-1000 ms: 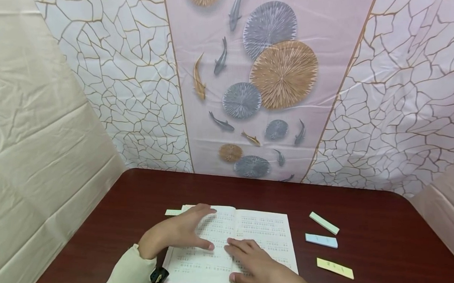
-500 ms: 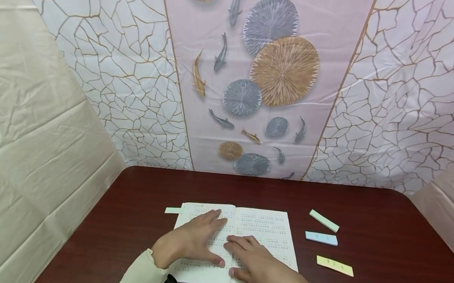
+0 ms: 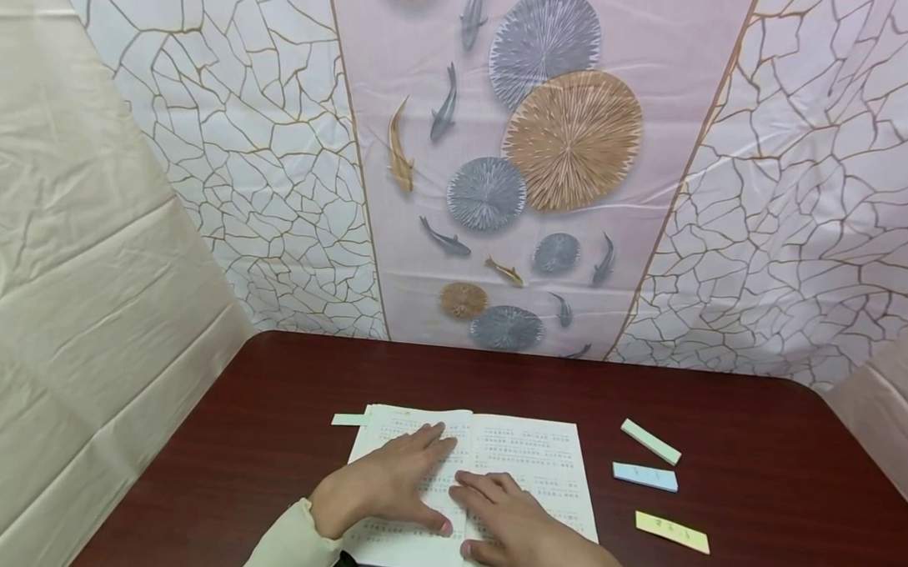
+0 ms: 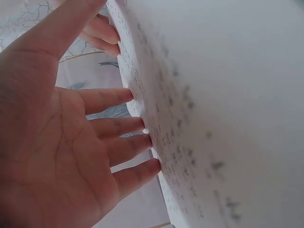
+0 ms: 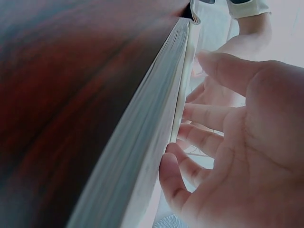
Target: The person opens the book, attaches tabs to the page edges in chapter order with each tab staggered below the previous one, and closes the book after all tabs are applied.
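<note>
An open book [image 3: 531, 448] with printed text lies flat on the dark red-brown table. On its left page rests my left hand [image 3: 393, 486], fingers spread, the fingertips touching the paper in the left wrist view [image 4: 66, 142]. My right hand [image 3: 518, 527] lies over the lower part of the right page near the spine, its fingers lightly bent and fingertips at the paper. The right wrist view shows the right hand [image 5: 232, 152] beside the book's thick page edges [image 5: 142, 123]. Neither hand grips anything. A pale green sticky tab [image 3: 349, 419] sticks out from the book's upper left edge.
Right of the book lie three paper strips: a green one [image 3: 651, 442], a blue one [image 3: 644, 476] and a yellow one [image 3: 672, 532] with handwriting. The table [image 3: 761, 473] ends at a patterned cloth [image 3: 491, 265] behind, with a beige cloth [image 3: 87, 313] on the left.
My left hand has come down and to the right onto the left page, uncovering the green tab's inner end. The right hand has stayed nearly in place.
</note>
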### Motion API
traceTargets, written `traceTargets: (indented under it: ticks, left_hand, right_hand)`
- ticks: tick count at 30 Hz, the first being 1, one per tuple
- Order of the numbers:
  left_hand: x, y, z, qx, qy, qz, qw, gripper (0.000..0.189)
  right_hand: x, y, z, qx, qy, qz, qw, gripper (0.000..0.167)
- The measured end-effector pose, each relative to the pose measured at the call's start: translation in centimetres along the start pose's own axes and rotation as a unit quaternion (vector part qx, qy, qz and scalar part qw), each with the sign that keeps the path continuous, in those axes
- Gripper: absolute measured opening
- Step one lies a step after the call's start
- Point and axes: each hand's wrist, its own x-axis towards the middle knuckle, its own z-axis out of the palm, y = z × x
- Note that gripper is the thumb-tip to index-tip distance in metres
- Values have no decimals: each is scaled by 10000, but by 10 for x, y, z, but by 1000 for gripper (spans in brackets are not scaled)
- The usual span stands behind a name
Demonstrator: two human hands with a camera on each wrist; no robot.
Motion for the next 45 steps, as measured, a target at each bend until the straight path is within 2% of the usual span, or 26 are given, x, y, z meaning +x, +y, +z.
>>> traceTargets:
  ticks: [11,18,21,24,29,33,36,39,42,45]
  left_hand:
    - [3,1,2,-159,-114,-105,9998,113]
    - [3,1,2,-299,-84,-124,9994,113]
    - [4,1,1,-328,-78,-126,9994,113]
    - [4,1,1,-363,-81,-136,9992,114]
    - [3,1,3,-472,-93,-193,9987,115]
    - [4,2,3,-505,-118,-214,9984,115]
    - [4,3,3,-481,-131,-199,9986,115]
    - [4,3,3,-462,-147,-194,9986,115]
    - [4,2,4,-481,-157,-199,9985,114]
    - [4,2,4,-533,-142,-209,9983,114]
  right_hand:
    - [-3,0,-4,433,-194,137,9988,62]
    - [-5,-3,-13,1074,-128,220,9939,57]
    - [-5,-3,-20,1361,-129,375,9899,58]
    - [-6,1,-27,1494,49,605,9869,57]
    - [-10,19,-36,1155,702,1123,9844,55]
    - [-13,40,-40,742,948,1951,9734,67]
    - [-17,55,-43,451,834,2507,9634,80]
    - [-19,68,-45,184,570,2836,9571,92]
    - [-20,76,-46,0,262,3042,9522,97]
    - [-20,79,-46,-41,111,3116,9501,96]
